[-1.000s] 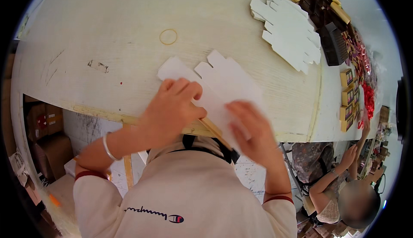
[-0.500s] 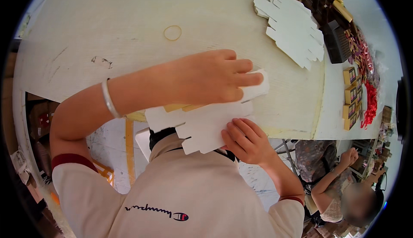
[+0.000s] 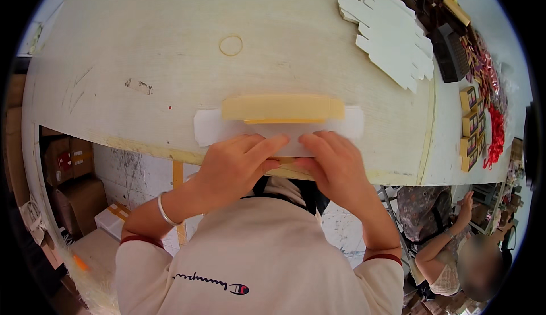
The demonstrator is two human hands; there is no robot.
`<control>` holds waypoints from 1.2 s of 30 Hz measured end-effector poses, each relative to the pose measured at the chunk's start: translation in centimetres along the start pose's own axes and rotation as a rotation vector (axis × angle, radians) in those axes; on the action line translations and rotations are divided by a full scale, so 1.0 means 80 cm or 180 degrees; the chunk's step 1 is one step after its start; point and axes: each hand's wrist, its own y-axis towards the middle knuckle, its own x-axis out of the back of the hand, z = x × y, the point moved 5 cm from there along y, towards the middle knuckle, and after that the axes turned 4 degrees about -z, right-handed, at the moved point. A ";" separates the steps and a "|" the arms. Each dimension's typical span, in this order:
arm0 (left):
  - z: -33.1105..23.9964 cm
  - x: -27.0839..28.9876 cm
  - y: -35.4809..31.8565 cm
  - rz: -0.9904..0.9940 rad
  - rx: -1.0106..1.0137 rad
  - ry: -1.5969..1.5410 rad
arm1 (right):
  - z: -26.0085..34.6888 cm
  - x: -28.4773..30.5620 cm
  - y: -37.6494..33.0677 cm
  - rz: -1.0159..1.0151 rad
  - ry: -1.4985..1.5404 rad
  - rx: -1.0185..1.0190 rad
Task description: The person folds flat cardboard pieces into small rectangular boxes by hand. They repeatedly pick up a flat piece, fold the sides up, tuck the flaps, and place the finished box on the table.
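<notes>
A flat cardboard box blank (image 3: 207, 127), white on its inner side, lies at the near edge of the table. A gold panel (image 3: 282, 108) stretches along its far side, and white flaps stick out at both ends. My left hand (image 3: 236, 158) is closed on the blank's near edge, thumb and forefinger pressed on the card. To its right, my right hand (image 3: 335, 164) grips the same edge in a like way, the fingertips of both hands a short gap apart. The fingers partly cover the near part of the blank.
Beyond the blank lies a thin rubber band (image 3: 231, 46). A stack of white blanks (image 3: 392, 39) is at the far right, beside a dark basket (image 3: 450, 53), small gold boxes (image 3: 470, 124) and red shredded filler (image 3: 495, 138). A co-worker (image 3: 441, 246) sits at right; brown cartons (image 3: 82, 198) stand below left.
My left hand has come back from across the blank to its near edge, beside my right hand. The blank has shifted onto the table, and its gold panel now shows.
</notes>
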 end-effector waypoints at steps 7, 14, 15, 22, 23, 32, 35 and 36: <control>0.019 0.009 -0.001 -0.0343 0.0515 0.0160 | -0.015 -0.024 -0.003 0.0109 -0.0210 -0.0458; 0.010 0.016 -0.043 -0.0480 -0.0913 0.1281 | 0.015 -0.036 -0.013 0.0031 -0.0936 0.0692; 0.012 0.017 -0.047 -0.0482 -0.1041 0.1169 | 0.019 -0.038 -0.018 0.0026 -0.0938 0.0876; 0.009 0.032 -0.049 -0.0317 -0.1164 0.0775 | 0.044 -0.047 -0.028 0.0130 -0.1373 0.1166; 0.008 0.033 -0.048 -0.0321 -0.1164 0.0740 | 0.046 -0.044 -0.024 0.0133 -0.1284 0.1125; 0.003 0.047 -0.013 0.0038 -0.0492 0.0812 | 0.039 -0.046 0.006 0.0145 -0.0864 0.0024; -0.024 0.073 -0.012 -0.0595 -0.1190 0.1233 | 0.046 -0.044 0.006 0.0140 -0.0959 0.0056; -0.030 0.097 -0.004 -0.0682 -0.1180 0.1248 | 0.047 -0.041 0.007 0.0150 -0.0995 0.0060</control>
